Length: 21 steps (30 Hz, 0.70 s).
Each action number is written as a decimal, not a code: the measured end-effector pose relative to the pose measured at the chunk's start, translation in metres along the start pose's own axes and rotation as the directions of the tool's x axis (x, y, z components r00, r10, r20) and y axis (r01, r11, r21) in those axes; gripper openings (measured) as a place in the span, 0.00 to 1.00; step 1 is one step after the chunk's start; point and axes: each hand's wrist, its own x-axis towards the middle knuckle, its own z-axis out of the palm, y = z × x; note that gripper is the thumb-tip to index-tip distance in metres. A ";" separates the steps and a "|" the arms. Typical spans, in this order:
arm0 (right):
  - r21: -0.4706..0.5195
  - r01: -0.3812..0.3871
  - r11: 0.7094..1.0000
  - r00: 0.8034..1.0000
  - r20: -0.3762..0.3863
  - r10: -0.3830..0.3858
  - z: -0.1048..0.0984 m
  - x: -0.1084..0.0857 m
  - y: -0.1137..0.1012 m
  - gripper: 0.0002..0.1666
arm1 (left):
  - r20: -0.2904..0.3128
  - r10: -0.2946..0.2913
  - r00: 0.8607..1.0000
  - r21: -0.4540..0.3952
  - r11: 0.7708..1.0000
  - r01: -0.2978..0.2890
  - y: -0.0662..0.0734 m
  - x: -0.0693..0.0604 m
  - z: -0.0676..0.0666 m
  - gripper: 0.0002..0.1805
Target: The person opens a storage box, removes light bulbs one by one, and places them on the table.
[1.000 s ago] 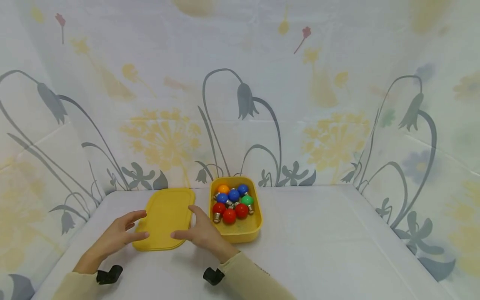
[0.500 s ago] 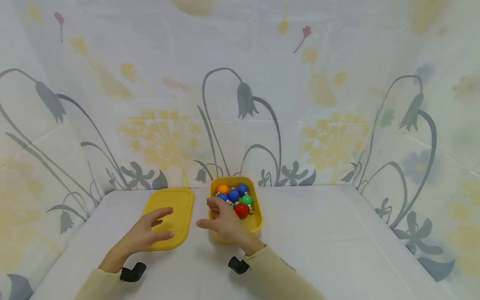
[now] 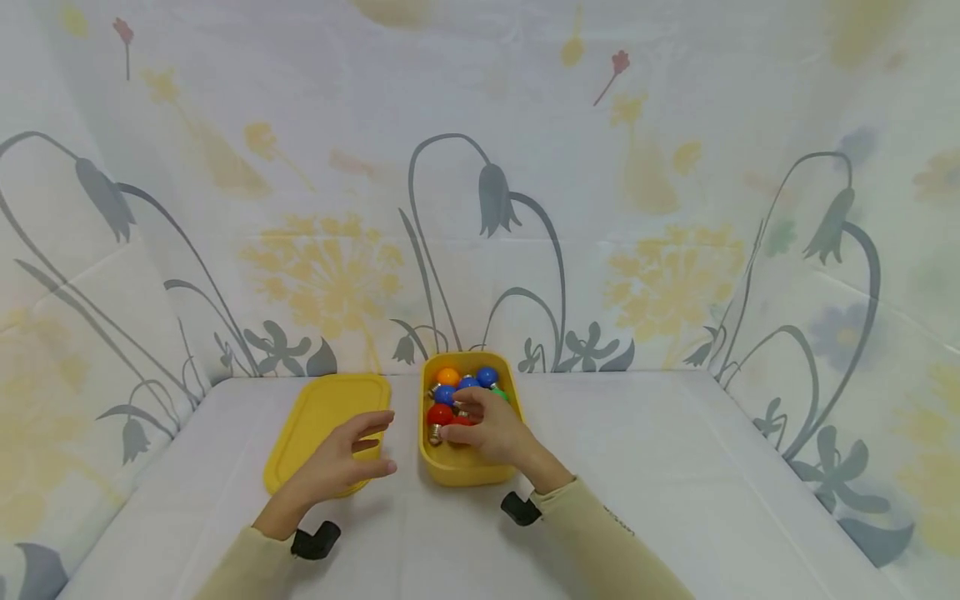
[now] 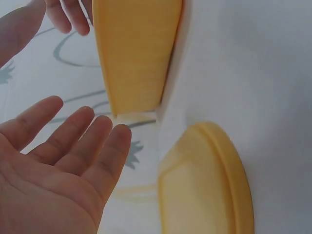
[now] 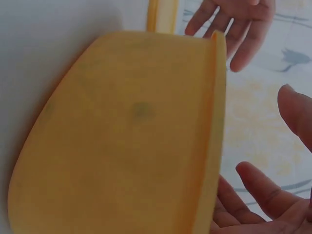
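A yellow plastic box point(image 3: 467, 477) holds several small light bulbs: a red bulb point(image 3: 439, 414), an orange bulb point(image 3: 447, 377), a blue bulb point(image 3: 487, 377) and others. Over its right side hovers my right hand point(image 3: 498, 431), fingers spread and gently bent, hiding some bulbs; whether a fingertip touches a bulb I cannot tell. In the right wrist view the box wall point(image 5: 122, 122) blocks the bulbs from sight. My left hand point(image 3: 337, 462) hangs in the air above the right edge of a flat yellow lid point(image 3: 318, 417), holding nothing. Its palm and extended fingers point(image 4: 105, 156) show in the left wrist view.
A white cloth covers the table point(image 3: 637, 483), and the lid lies flat left of the box. Behind stands a floral-print fabric backdrop point(image 3: 480, 275). Black wrist cameras sit on both wrists, such as the left camera point(image 3: 316, 541).
Both hands have moved right. The right hand has gone from beside the lid to above the box, and the left from the lid's left side to its right edge. Box and lid stay put.
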 end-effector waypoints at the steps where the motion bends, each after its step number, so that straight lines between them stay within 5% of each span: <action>1: -0.007 0.007 1.000 1.000 0.001 -0.007 -0.001 0.001 0.002 0.36 | 0.001 -0.002 1.000 -0.008 1.000 0.002 0.000 0.002 0.002 0.37; 12: -0.147 0.016 0.989 1.000 0.011 -0.015 -0.010 0.010 0.017 0.39 | 0.015 -0.078 0.997 -0.078 0.994 0.079 0.001 0.012 0.022 0.40; 21: -0.318 0.073 0.945 0.997 0.055 -0.059 -0.009 0.017 0.026 0.33 | 0.030 -0.105 0.994 -0.109 0.988 0.108 0.005 0.019 0.037 0.41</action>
